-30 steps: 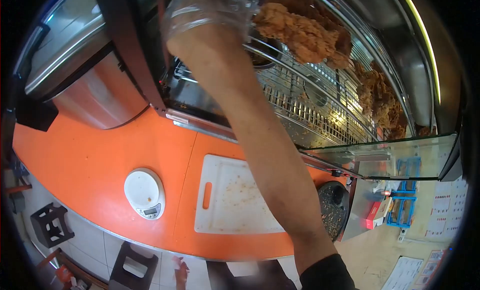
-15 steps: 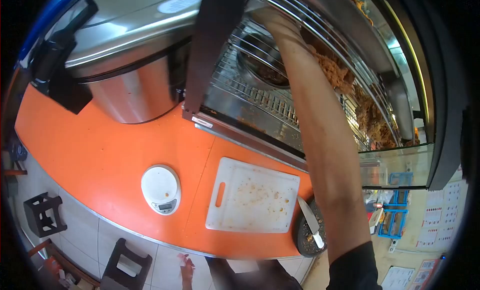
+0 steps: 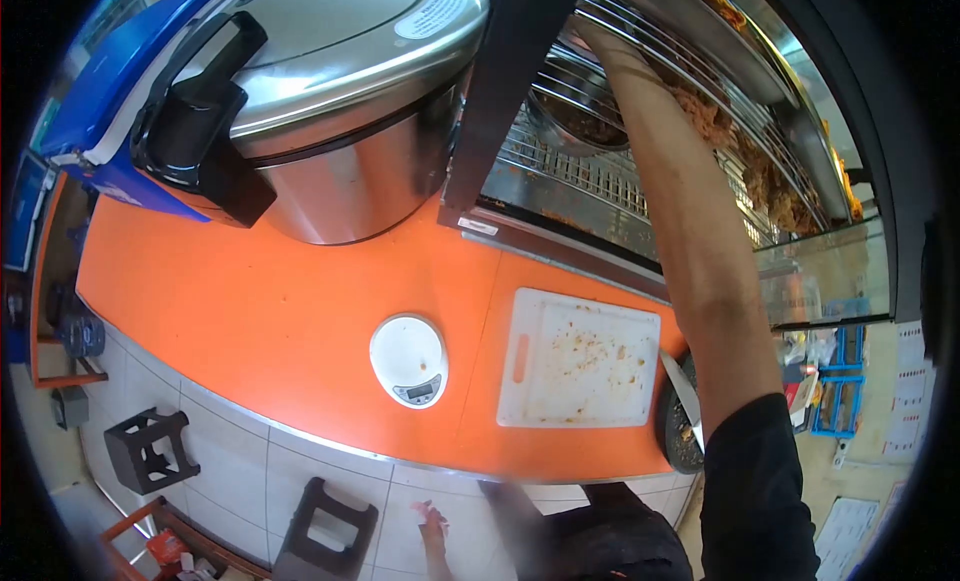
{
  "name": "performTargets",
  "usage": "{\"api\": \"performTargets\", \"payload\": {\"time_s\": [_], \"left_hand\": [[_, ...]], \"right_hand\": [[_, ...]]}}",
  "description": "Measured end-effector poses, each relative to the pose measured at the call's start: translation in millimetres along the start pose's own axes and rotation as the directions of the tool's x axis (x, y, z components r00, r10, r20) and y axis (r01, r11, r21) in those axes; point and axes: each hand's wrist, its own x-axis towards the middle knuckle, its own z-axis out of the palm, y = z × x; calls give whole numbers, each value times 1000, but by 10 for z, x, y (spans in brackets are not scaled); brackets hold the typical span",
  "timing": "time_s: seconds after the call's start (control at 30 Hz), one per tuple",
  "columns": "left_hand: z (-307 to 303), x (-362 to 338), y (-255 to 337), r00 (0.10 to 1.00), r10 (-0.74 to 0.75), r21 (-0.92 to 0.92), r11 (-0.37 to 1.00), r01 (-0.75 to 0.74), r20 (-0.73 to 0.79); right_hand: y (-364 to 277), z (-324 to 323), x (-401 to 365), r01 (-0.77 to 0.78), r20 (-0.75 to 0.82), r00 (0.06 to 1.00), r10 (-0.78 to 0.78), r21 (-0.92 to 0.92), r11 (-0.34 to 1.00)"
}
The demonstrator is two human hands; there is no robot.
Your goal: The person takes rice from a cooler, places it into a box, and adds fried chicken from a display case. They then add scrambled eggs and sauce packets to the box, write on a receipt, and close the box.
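My right arm reaches across the counter into a glass-sided food cabinet (image 3: 565,239). Near the top of the view, my right hand (image 3: 592,36) is behind the wire rack (image 3: 665,56), its fingers hidden. Just below it, a round metal bowl (image 3: 572,131) with dark food bits stands on the lower grate. Brown shredded or fried food (image 3: 765,166) lies on the rack to the right of my forearm. Down past the counter edge hangs my left hand (image 3: 433,523), small and blurred, with something pale and thin, like clear plastic, over or in it.
On the orange counter are a white kitchen scale (image 3: 405,356), a crumb-strewn white cutting board (image 3: 575,406) and a knife (image 3: 682,389) resting on a dark round board (image 3: 678,443). A large steel pot-shaped cooker (image 3: 345,186) stands left, beside a blue cooler box (image 3: 125,81). Dark stools (image 3: 150,461) are on the floor.
The view has swung left, so the counter items appear further right and more of the cooker and blue box shows. My right arm stays inside the cabinet; my left hand stays low.
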Motion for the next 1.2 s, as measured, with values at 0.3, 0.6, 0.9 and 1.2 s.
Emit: {"api": "performTargets", "payload": {"time_s": [0.3,0.6,0.9,1.2], "left_hand": [[-50,-130,355,999,-52,124,991,53,-15],[274,-139,518,995,-102,250,963,99,1],[-532,350,-205,956,-135,297,953,54,260],[-60,-158,990,997,18,561,826,-56,72]], "right_hand": [[50,301,-293,-23,-3,1000,23,107,994],[-1220,164,-2628,222,-542,837,73,458,861],[501,819,-4273,-187,-547,532,646,668,720],[937,620,-3927,245,-246,307,919,954,174]]}}
